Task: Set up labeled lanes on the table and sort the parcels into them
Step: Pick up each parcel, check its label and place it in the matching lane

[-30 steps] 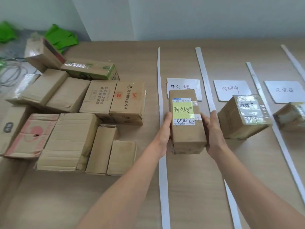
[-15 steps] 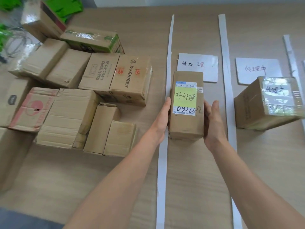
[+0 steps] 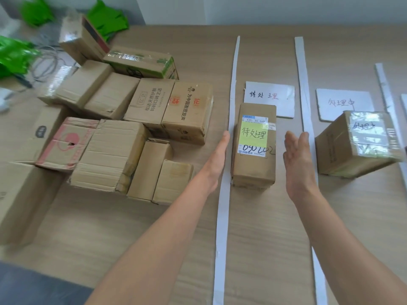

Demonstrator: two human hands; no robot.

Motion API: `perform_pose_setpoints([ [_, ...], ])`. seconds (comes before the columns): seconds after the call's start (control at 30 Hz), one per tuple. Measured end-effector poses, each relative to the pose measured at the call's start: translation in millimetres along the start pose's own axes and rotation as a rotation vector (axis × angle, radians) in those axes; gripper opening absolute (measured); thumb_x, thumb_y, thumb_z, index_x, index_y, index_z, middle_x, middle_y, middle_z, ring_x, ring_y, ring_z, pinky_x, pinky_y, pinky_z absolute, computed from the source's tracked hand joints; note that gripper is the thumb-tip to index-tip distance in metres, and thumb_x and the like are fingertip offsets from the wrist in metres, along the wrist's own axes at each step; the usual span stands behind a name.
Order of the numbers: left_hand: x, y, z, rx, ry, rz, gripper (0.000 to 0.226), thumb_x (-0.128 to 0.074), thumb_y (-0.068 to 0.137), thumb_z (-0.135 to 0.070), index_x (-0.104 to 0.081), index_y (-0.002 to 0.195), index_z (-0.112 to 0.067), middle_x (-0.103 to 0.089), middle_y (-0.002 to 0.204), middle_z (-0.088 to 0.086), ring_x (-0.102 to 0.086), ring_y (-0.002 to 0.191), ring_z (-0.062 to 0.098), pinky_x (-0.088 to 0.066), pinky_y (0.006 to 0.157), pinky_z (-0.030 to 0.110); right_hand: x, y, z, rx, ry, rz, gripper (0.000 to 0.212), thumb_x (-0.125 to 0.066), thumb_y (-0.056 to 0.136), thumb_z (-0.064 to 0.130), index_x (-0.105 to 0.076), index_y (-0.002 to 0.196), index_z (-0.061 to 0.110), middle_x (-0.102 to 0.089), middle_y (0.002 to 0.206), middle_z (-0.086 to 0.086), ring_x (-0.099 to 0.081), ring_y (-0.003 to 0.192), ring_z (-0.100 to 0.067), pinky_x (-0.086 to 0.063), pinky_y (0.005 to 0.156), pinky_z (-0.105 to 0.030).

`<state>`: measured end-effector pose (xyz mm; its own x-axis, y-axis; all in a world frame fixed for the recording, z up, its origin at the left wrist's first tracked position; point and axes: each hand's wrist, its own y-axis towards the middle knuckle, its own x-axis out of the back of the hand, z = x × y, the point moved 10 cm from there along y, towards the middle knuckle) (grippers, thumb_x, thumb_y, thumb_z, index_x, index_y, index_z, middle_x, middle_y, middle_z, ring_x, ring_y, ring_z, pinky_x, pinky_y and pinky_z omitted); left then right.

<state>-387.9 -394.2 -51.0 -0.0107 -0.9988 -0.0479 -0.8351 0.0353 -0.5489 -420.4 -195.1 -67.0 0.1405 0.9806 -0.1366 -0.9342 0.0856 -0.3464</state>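
One long brown parcel, lying flat on the table in the lane between two white paper strips. Hides the near corner of the lane card with its far end; resting on it or just in front, cannot tell. Carries a yellow note with the same handwritten characters as that card.

Looks like stiff corrugated board, probably light for its size. Slightly crushed along the near bottom edge, so best taken by the two long side walls near the middle, never by the note.

Flanked by the left hand and right hand, both clear of the cardboard, fingers straight and together, palms inward, holding nothing.

Further right, a squat taped parcel in the next lane, just in front of its own card; handwriting under glossy tape, hard to read. Further left, a crowd of unsorted parcels, several cut off by the frame edge.
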Motion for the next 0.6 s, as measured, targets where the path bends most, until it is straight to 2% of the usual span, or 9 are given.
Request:
perform_pose_setpoints([
  [0.1,24.9,-22.3,-7.1,-0.044,-0.029,-0.057,0.072,-0.023,0.108,-0.067,-0.021,0.168,-0.027,-0.022,0.175,-0.009,-0.022,0.159,0.010,-0.018,0.130,0.051,-12.4,-19.2,26.2,0.067,0.018,0.000,0.073,-0.028,0.107,0.066,-0.039,0.164,0.022,-0.043,0.165,0.015,-0.035,0.153,0.003,-0.020,0.131,-0.029],
  [0.23,59.0,-59.7,-19.0,-0.119,-0.058,-0.105,0.069,-0.026,0.110,-0.062,-0.027,0.166,-0.022,-0.031,0.172,-0.005,-0.033,0.155,0.013,-0.028,0.127,0.050,-59.2,-55.6,49.7,0.110,0.050,0.065,0.063,-0.025,0.113,0.056,-0.041,0.162,0.019,-0.045,0.164,0.011,-0.037,0.153,-0.002,-0.023,0.131,-0.031],
  [0.33,86.6,-88.9,-20.3,-0.146,-0.083,-0.139,0.065,-0.032,0.110,-0.059,-0.037,0.163,-0.021,-0.044,0.164,-0.003,-0.047,0.145,0.014,-0.038,0.122,0.050,-110.8,-90.9,50.7,0.112,0.044,0.163,0.066,-0.029,0.111,0.059,-0.040,0.162,0.019,-0.043,0.166,0.010,-0.037,0.153,-0.002,-0.023,0.130,-0.031],
  [0.43,121.2,-117.7,-16.2,-0.164,-0.101,-0.182,0.060,-0.036,0.109,-0.058,-0.045,0.157,-0.024,-0.052,0.157,-0.003,-0.054,0.137,0.013,-0.046,0.115,0.046,-166.6,-129.1,42.7,0.125,0.020,0.265,0.080,-0.036,0.099,0.068,-0.039,0.162,0.019,-0.042,0.166,0.009,-0.037,0.153,-0.003,-0.024,0.128,-0.029],
  [0.6,194.5,-176.8,4.7,-0.179,-0.146,-0.224,0.050,-0.034,0.111,-0.057,-0.055,0.146,-0.028,-0.059,0.145,-0.007,-0.056,0.132,0.011,-0.047,0.113,0.044,-251.9,-191.7,12.2,0.125,-0.028,0.361,0.077,-0.031,0.104,0.068,-0.037,0.163,0.019,-0.038,0.169,0.006,-0.035,0.154,-0.006,-0.022,0.131,-0.036],
])
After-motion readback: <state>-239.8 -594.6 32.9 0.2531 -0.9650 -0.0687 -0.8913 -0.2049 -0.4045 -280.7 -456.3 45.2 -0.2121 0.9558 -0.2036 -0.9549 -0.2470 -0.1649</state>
